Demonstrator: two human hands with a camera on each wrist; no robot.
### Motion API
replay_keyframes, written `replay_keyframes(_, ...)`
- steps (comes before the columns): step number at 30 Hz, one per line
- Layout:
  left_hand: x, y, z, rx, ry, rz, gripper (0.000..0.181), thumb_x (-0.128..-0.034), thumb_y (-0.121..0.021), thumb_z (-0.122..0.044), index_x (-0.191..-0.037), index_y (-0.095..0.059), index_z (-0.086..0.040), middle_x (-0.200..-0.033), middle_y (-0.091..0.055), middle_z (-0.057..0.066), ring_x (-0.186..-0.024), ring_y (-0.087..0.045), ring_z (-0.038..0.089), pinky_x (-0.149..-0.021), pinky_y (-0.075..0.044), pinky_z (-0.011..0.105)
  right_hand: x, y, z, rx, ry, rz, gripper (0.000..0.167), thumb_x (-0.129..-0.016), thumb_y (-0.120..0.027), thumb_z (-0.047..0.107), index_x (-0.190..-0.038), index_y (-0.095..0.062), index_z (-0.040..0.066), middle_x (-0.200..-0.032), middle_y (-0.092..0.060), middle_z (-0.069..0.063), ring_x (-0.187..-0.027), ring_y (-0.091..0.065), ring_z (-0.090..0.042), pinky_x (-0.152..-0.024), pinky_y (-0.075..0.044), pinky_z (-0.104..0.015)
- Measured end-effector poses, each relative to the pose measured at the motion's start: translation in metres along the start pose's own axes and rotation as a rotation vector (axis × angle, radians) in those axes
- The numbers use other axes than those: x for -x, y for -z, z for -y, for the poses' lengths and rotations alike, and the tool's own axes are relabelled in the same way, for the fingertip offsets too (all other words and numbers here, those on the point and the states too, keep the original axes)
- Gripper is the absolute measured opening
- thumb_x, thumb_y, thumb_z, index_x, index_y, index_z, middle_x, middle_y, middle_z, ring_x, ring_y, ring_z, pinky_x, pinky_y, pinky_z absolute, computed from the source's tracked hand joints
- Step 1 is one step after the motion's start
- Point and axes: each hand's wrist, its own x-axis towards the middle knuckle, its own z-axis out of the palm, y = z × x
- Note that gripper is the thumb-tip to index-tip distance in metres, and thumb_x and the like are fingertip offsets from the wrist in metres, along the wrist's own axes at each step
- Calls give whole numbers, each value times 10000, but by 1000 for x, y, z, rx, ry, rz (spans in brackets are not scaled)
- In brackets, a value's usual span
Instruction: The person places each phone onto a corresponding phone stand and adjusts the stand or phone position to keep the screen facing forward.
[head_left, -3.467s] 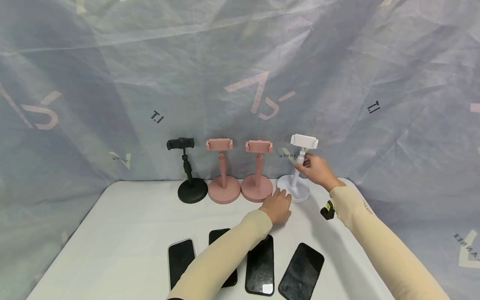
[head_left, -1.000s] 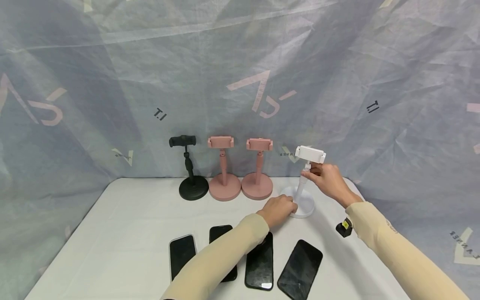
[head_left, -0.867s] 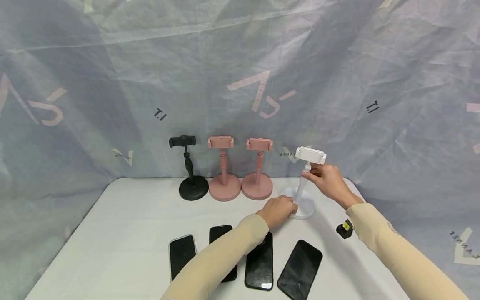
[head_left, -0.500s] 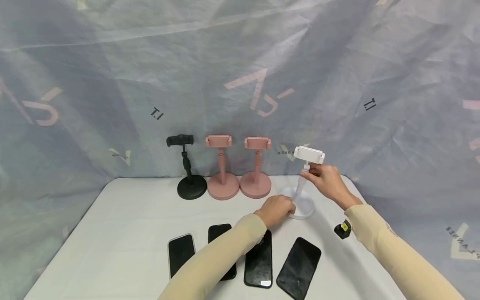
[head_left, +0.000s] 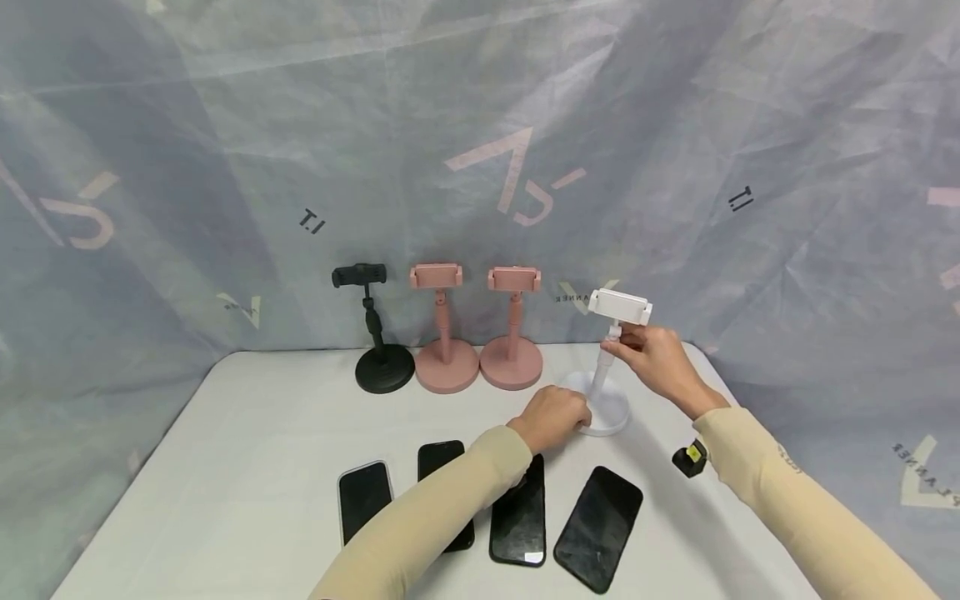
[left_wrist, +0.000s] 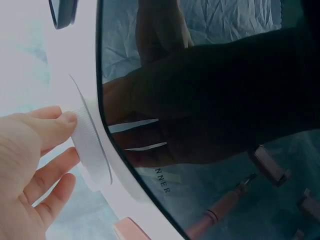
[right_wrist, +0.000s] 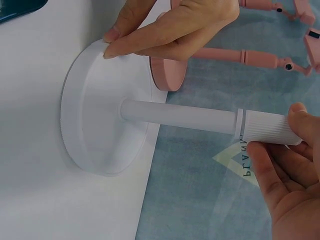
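Note:
A white phone stand (head_left: 604,375) with a round base and a clamp on top stands at the table's right. My right hand (head_left: 656,362) pinches the ribbed collar (right_wrist: 270,127) of its post below the clamp. Against the near-left rim of the base, my left hand (head_left: 553,417) has its thumb and index finger, pinching the edge; in the left wrist view the other fingers (left_wrist: 55,195) are spread. The clamp is out of the right wrist view. Left of the stand are two pink phone stands (head_left: 512,321) and a black one (head_left: 375,329).
Several dark phones lie in front on the white table (head_left: 247,467): a right one (head_left: 598,529), a middle one (head_left: 519,521), one partly under my left sleeve (head_left: 442,454), and a left one (head_left: 364,496). A grey printed curtain (head_left: 300,167) hangs behind.
The white stand has come toward me since the oldest frame. My left hand has moved onto its base rim, and my right hand grips higher up. Over the last second, the hands barely shift.

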Motion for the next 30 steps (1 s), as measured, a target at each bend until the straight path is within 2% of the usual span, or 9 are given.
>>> replay_keyframes(11, 2, 4, -4, -27, -26, 17, 164, -929, -759, -180, -904, -831, -324, -856, -726, -141, -741, -658, 34, -652, -515, 221, 5, 6, 4, 47, -11, 10, 276, -980, -731, 249, -1068, -762, -10, -994, -773, -229, -906, -759, -392, -732, -607, -515)
replay_keyframes(17, 6, 5, -8, -25, -27, 14, 162, -922, -768, -181, -906, -832, -329, -859, -728, -152, -744, -662, 28, -653, -525, 221, 11, 7, 8, 58, 19, -6, 224, -967, -747, 229, -1008, -769, 10, -944, -783, -199, -861, -768, -356, -691, -603, -479)
replay_keyframes(25, 8, 10, -13, -45, -71, 24, 137, -900, -792, -178, -876, -823, -309, -859, -733, -148, -747, -678, 32, -652, -533, 216, 17, 8, 12, 58, 47, -11, 210, -955, -759, 199, -1006, -773, -4, -941, -780, -213, -846, -771, -354, -680, -610, -471)
replay_keyframes(30, 10, 14, -17, -40, -78, 30, 154, -901, -790, -154, -862, -819, -300, -849, -739, -143, -732, -675, 33, -642, -532, 214, 21, 9, 14, 60, 46, -10, 210, -951, -765, 204, -1003, -780, 1, -928, -781, -205, -822, -771, -333, -664, -612, -439)
